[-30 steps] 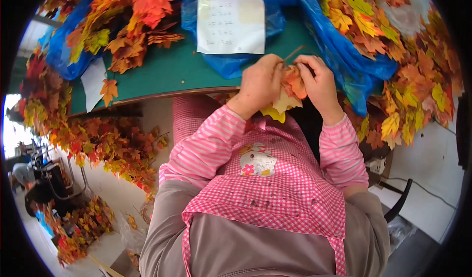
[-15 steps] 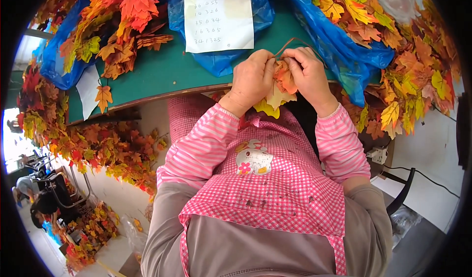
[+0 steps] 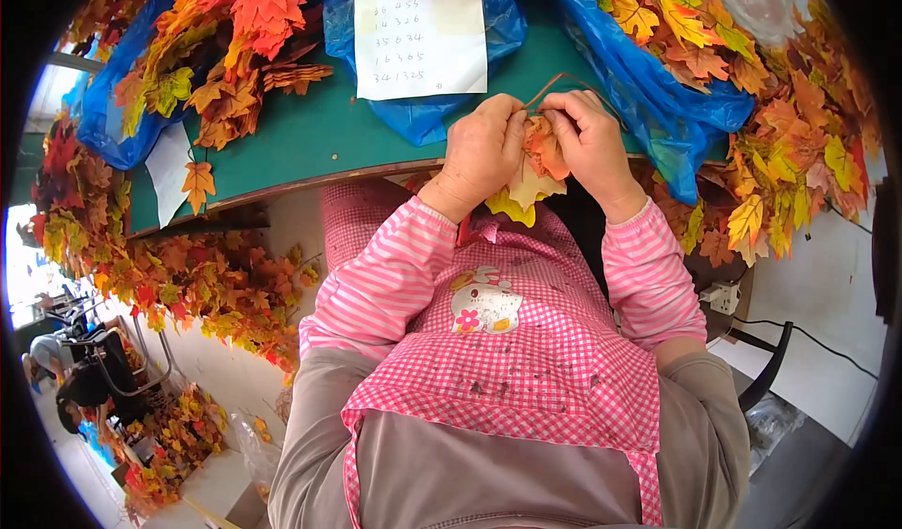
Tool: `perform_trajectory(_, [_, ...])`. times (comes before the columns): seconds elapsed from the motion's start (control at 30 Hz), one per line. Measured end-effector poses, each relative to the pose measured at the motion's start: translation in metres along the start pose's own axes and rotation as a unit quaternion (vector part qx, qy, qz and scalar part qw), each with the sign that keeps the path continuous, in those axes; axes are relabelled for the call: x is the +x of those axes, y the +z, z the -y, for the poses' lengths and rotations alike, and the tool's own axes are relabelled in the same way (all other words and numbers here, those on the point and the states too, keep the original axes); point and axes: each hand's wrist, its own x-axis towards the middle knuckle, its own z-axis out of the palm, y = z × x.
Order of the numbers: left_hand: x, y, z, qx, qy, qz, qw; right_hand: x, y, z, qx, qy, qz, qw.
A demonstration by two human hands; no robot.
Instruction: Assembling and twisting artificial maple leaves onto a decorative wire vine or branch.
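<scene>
Two hands pinched one leaf cluster at the tabletop edge.
Left hand [image 3: 484, 148] and right hand [image 3: 590, 144] closed on the orange-yellow leaves [image 3: 534, 174], steadying the thin stem [image 3: 554, 83] between them above the green tabletop [image 3: 310, 139].

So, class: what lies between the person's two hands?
In the head view, a small bunch of orange and yellow artificial maple leaves lies between the left hand and the right hand, with a thin brown stem arching above.

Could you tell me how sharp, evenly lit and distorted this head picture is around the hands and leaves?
Head view: the left hand, right hand and the leaves they hold are sharp and evenly lit; the table edge bows from fisheye distortion; the far lower left is blown out by daylight; a black rim frames the picture.
</scene>
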Motion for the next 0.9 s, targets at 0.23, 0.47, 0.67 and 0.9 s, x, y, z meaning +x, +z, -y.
perform_trajectory(0.23, [0.001,0.000,0.001,0.014,0.000,0.010,1.000,-0.002,0.005,-0.001,-0.011,-0.027,-0.008,1.000])
perform_trajectory(0.47, [-0.001,0.000,-0.001,0.025,-0.002,0.016,1.000,-0.004,0.009,-0.008,0.173,0.121,0.037,0.977])
perform_trajectory(0.67, [-0.001,0.001,0.001,0.049,0.019,0.017,0.998,-0.006,0.017,-0.007,0.140,0.097,0.008,0.985])
perform_trajectory(0.9, [-0.003,0.003,-0.001,0.045,0.011,-0.003,0.999,-0.010,0.018,-0.001,0.220,0.137,-0.005,0.966])
